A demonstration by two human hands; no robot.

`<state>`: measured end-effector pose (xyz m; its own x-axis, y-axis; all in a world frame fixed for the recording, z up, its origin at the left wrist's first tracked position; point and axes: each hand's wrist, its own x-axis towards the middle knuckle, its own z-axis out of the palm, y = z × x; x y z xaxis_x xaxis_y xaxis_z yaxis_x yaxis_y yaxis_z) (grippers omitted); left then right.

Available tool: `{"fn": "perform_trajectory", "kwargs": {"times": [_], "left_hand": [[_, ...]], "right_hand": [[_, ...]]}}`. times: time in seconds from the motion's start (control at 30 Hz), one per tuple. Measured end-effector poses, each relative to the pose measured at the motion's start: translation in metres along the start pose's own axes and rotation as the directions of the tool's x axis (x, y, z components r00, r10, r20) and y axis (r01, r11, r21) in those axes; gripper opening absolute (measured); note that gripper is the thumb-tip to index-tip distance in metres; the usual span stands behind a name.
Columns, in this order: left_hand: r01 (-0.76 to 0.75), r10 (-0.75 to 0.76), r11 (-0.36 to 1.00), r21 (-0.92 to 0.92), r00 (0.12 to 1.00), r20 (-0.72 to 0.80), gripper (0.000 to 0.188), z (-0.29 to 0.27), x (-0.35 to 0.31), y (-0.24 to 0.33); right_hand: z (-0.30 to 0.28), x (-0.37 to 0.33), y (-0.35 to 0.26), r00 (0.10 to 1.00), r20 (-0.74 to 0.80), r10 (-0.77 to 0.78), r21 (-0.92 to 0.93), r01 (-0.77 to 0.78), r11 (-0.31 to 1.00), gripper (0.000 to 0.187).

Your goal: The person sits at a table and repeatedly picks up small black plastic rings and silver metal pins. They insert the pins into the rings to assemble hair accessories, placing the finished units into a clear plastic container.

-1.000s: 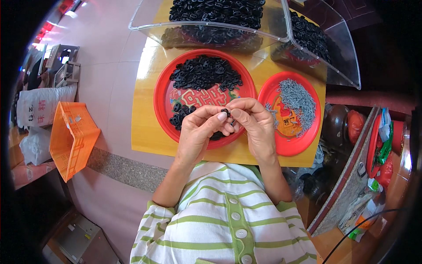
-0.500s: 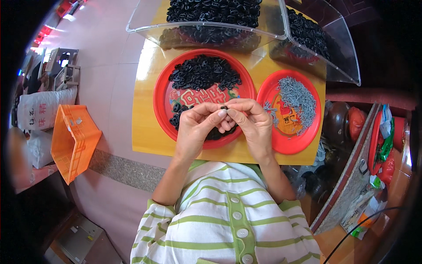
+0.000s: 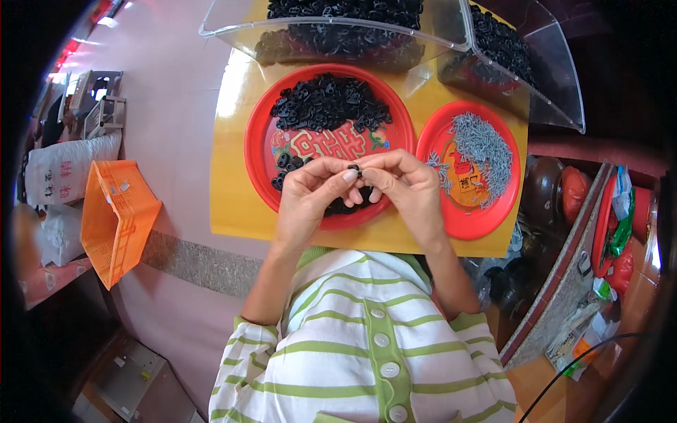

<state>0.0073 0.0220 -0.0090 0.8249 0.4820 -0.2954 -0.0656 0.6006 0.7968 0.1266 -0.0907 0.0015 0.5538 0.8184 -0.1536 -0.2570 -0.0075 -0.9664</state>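
Observation:
Both hands meet over the near side of a round red tray (image 3: 255,137). My left hand (image 3: 308,196) pinches a small black plastic piece (image 3: 354,168) between thumb and forefinger. The fingertips of my right hand (image 3: 409,196) close on the same spot from the other side; whether they also hold a screw is too small to tell. Inside the round tray, a heap of similar black pieces (image 3: 328,102) fills the far part, and a smaller group lies at the near left, partly behind my hands. To the right, an oval red tray (image 3: 474,227) carries many small grey screws (image 3: 483,158).
Two clear plastic bins, one at the back (image 3: 338,27) and another at the back right (image 3: 546,106), hold more black pieces on the yellow table (image 3: 229,201). An orange crate (image 3: 116,218) and white sacks (image 3: 74,166) stand at the left. Bagged goods (image 3: 620,233) crowd the right.
The view has shifted slightly. My right fingertips have moved a little, and more of the black piece shows between my fingers. Both hands stay together over the round tray.

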Motion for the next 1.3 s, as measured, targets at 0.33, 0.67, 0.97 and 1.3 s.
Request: {"fn": "perform_trajectory", "kwargs": {"times": [0.33, 0.67, 0.97, 1.3], "left_hand": [[-0.155, 0.173, 0.984, 0.083, 0.947, -0.27, 0.012, -0.041, -0.012, 0.014], [-0.12, 0.136, 0.99, 0.069, 0.942, -0.308, 0.013, -0.044, -0.022, 0.007], [-0.088, 0.096, 0.995, 0.042, 0.962, -0.257, 0.013, -0.034, -0.017, 0.006], [-0.052, 0.058, 0.998, 0.036, 0.979, -0.194, 0.011, -0.022, -0.014, 0.001]], "right_hand": [[-0.017, 0.017, 0.002, 0.936, 0.302, -0.179, -0.693, 0.344, 0.634, 0.012], [-0.001, 0.013, 0.007, 0.94, 0.34, -0.019, -0.745, 0.282, 0.605, 0.015], [-0.007, 0.031, 0.019, 0.957, 0.187, -0.222, -0.75, 0.285, 0.597, 0.014], [0.001, 0.02, -0.002, 0.99, 0.035, -0.138, -0.484, 0.138, 0.864, 0.017]]}}
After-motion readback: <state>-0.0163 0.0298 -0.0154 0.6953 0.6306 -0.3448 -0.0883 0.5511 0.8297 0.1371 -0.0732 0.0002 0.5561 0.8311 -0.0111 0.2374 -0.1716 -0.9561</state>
